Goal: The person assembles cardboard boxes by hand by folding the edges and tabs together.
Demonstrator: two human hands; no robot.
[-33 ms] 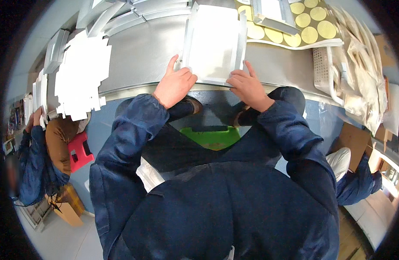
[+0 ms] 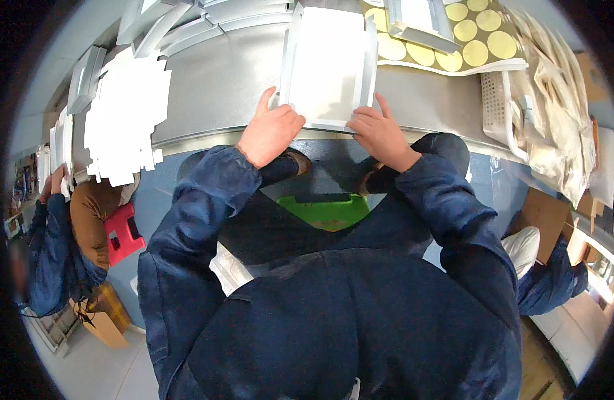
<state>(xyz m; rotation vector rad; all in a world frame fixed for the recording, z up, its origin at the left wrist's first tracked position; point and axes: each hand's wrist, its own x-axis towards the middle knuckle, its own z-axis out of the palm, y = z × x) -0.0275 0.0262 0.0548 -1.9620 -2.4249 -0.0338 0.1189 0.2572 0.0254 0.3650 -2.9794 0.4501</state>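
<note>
A partly folded white cardboard box (image 2: 325,63) lies on the metal table at its near edge, its inside facing up and grey side flaps raised on the left and right. My left hand (image 2: 270,135) grips its near left corner with curled fingers, the index finger pointing up along the left flap. At the near right corner, my right hand (image 2: 381,137) pinches the front edge, its index finger raised beside the right flap. The fingertips under the cardboard are hidden.
White die-cut cardboard blanks (image 2: 127,113) are stacked at left, with folded grey boxes (image 2: 207,20) behind. At right lie a sheet of round yellow stickers (image 2: 475,53), a white plastic basket (image 2: 495,107) and plastic bags (image 2: 547,127). Co-workers sit on both sides.
The cardboard box and my right hand have shifted very slightly to the left. Both hands keep the same hold on its near corners.
</note>
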